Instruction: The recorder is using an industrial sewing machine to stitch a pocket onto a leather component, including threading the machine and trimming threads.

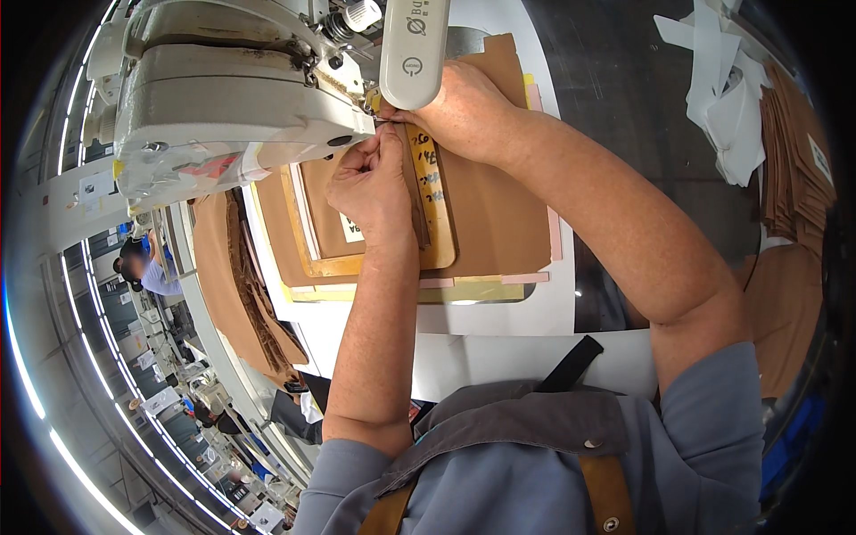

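Observation:
Both of my hands meet beside the needle area of a pale industrial sewing machine [241,107]. My left hand [373,183] is closed, with thumb and forefinger pinched together; anything in the pinch is too small to name. From the right, my right hand [464,107] reaches in, its fingertips drawn together close to the left ones. A white oblong device [412,53] covers part of it. Under the hands lies a yellow template frame [439,245] with handwritten marks, on a brown fabric panel [499,214]. A brown strip [421,192] runs along the frame's inside.
A stack of brown pieces [236,276] lies left of the panel. At the right are white paper scraps [727,107] and more brown pieces [794,160]. White sheeting [535,312] lies under the work. Farther left, a person [156,272] is among other machines.

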The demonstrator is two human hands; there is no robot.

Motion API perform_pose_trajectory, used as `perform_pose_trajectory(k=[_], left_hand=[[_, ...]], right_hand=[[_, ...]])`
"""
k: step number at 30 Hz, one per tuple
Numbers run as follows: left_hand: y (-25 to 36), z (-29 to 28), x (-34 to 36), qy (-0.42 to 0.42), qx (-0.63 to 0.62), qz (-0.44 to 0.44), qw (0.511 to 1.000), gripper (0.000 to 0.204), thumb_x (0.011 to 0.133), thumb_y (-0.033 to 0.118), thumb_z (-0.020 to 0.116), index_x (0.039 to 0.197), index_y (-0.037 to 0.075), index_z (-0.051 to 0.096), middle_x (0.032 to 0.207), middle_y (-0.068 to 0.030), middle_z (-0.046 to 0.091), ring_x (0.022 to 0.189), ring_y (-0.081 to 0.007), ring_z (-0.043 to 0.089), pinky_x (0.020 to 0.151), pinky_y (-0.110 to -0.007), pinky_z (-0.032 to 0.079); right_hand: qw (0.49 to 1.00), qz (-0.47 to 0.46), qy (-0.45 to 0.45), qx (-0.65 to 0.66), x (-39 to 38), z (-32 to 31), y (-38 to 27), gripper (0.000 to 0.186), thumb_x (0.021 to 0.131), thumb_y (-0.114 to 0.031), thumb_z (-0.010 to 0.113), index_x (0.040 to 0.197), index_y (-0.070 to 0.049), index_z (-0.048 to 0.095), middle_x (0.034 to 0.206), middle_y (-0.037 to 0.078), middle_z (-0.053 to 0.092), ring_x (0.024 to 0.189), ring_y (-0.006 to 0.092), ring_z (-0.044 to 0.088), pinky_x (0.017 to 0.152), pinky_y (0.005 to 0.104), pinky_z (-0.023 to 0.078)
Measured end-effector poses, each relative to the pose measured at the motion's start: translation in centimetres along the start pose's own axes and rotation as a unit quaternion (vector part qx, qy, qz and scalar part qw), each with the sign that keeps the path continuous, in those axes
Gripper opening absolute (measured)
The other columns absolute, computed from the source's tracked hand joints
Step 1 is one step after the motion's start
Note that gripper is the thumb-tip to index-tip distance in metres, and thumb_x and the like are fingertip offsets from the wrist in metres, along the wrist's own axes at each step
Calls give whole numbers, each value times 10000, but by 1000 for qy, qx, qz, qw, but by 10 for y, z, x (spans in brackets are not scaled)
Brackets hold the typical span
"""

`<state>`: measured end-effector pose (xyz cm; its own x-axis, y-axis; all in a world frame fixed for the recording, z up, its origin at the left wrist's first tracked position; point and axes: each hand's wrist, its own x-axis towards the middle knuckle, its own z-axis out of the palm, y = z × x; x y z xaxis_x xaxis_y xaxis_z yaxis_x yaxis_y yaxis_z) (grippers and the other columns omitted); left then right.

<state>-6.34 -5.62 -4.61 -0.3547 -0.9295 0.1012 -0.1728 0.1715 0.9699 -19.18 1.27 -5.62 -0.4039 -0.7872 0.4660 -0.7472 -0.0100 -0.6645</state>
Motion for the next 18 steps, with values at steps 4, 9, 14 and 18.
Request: perform_pose_trajectory(k=[4,9,14,18], left_hand=[[2,1,-1,1,-4,-4,1000,141,847,38,772,812,-70,689,670,18,600,606,-20,480,587,-173,384],[5,3,-2,9,-12,-9,1000,141,842,27,778,806,-70,683,677,10,605,604,-20,487,579,-163,382],[4,3,-1,10,-8,-6,1000,146,839,28,785,809,-72,684,680,9,608,601,-17,487,570,-160,381],[6,4,-2,11,-20,-8,1000,141,841,27,780,807,-69,683,672,17,599,599,-13,480,564,-157,370]], right_hand=[[1000,-8,8,-11,0,3,2,128,825,-84,651,938,-114,705,959,39,671,982,250,660,800,397,562],[999,-1,2,-35,-1,-1,-3,140,823,-61,646,946,-100,699,960,54,669,982,262,658,807,403,562],[999,-8,6,-37,-1,-2,-1,165,827,-48,641,975,-91,700,970,63,671,996,269,657,827,408,560],[999,0,17,-27,-1,-4,-4,205,832,-62,650,1025,-106,706,986,65,675,1020,272,656,860,408,556]])
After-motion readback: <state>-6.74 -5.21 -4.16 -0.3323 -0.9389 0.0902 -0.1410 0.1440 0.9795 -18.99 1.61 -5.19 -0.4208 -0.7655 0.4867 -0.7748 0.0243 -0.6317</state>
